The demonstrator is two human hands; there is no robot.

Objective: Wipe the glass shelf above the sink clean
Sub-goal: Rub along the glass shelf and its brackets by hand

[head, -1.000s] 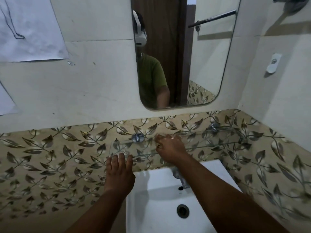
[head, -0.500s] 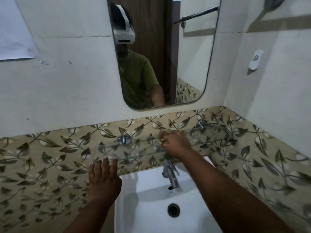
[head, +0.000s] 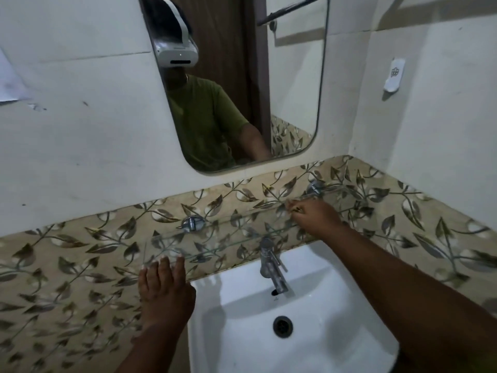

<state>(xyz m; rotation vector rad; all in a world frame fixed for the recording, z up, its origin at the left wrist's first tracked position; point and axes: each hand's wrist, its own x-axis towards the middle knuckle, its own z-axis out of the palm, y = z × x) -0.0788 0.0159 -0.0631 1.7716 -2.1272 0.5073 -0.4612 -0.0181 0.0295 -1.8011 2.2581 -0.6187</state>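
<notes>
The clear glass shelf (head: 215, 238) runs along the leaf-patterned tiles above the sink, held by a left chrome bracket (head: 192, 223) and a right chrome bracket (head: 316, 188). My left hand (head: 165, 289) is flat with its fingers stretched out, fingertips at the shelf's front left edge, holding nothing. My right hand (head: 314, 214) rests on top of the shelf's right half, just short of the right bracket, fingers bunched down on the glass. No cloth shows in it; only a small golden glint at the fingers.
A white sink (head: 336, 345) with a chrome tap (head: 271, 267) and a drain (head: 282, 327) sits below the shelf. A mirror (head: 295, 76) hangs above it. The side wall with a white fitting (head: 394, 75) closes the corner on the right.
My right hand has slid to the right along the shelf toward the right bracket. My left hand stays at the front left edge. The view has turned.
</notes>
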